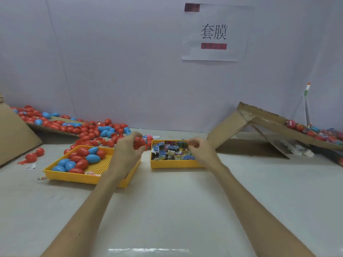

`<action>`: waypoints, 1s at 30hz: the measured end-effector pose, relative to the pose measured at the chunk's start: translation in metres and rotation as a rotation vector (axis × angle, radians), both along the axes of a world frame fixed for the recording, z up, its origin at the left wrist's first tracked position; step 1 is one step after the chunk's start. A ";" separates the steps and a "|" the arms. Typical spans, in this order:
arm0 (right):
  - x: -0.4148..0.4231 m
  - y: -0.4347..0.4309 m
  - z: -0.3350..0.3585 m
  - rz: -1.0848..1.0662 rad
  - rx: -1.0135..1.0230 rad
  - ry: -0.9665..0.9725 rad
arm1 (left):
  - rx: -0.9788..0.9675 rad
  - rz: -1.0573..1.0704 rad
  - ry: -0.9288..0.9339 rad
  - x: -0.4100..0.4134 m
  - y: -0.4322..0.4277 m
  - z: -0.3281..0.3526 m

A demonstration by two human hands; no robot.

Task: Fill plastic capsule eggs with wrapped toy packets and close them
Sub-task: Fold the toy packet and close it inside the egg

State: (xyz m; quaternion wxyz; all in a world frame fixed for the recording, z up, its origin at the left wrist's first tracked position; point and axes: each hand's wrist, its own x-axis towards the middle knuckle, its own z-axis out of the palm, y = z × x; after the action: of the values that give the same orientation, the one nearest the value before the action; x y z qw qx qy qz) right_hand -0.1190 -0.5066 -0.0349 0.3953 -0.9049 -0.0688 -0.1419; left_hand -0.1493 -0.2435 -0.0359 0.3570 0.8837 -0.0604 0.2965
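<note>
My left hand (128,145) grips a red capsule egg (139,142) above the gap between two yellow trays. The left yellow tray (100,165) holds several red and blue capsule eggs (81,158). The right yellow tray (176,163) is full of wrapped toy packets (170,151). My right hand (199,146) hovers over that tray's right side with its fingers curled; whether it pinches a packet is not visible.
A big heap of loose red and blue eggs (89,128) spreads over the table's back left, partly on cardboard (14,134). A cardboard ramp (259,127) at the right carries filled eggs (311,129). A paper sign (215,32) hangs on the wall.
</note>
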 end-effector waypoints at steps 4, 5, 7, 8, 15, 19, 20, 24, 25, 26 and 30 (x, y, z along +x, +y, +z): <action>0.002 0.006 -0.019 -0.054 -0.222 0.038 | -0.009 -0.161 -0.128 -0.014 -0.040 -0.003; 0.001 0.008 -0.025 -0.068 -0.237 0.022 | -0.002 -0.184 -0.138 -0.017 -0.047 -0.007; -0.004 0.010 -0.036 -0.107 -0.227 -0.083 | 0.024 -0.216 -0.126 -0.020 -0.057 -0.017; -0.008 0.011 -0.039 -0.120 -0.215 -0.147 | 0.048 -0.225 -0.109 -0.021 -0.059 -0.021; -0.020 0.020 -0.039 0.072 -0.152 -0.290 | 0.091 -0.176 -0.137 -0.025 -0.054 -0.029; -0.023 0.024 -0.042 0.090 -0.260 -0.234 | 0.067 -0.149 -0.172 -0.025 -0.055 -0.030; -0.024 0.025 -0.042 0.093 -0.290 -0.219 | 0.052 -0.151 -0.173 -0.025 -0.054 -0.030; -0.028 0.027 -0.044 0.160 -0.341 -0.188 | 0.030 -0.157 -0.172 -0.025 -0.054 -0.029; -0.028 0.028 -0.045 0.180 -0.320 -0.183 | 0.024 -0.158 -0.171 -0.025 -0.053 -0.030; -0.029 0.028 -0.045 0.190 -0.290 -0.179 | 0.017 -0.159 -0.169 -0.025 -0.053 -0.030; -0.027 0.027 -0.044 0.166 -0.146 -0.200 | -0.038 -0.164 -0.154 -0.024 -0.053 -0.031</action>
State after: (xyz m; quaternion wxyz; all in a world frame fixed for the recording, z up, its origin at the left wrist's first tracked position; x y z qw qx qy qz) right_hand -0.1462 -0.4793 -0.0786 0.3299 -0.9039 -0.1927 -0.1925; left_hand -0.1735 -0.2968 -0.0671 0.3913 0.8434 -0.1541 0.3343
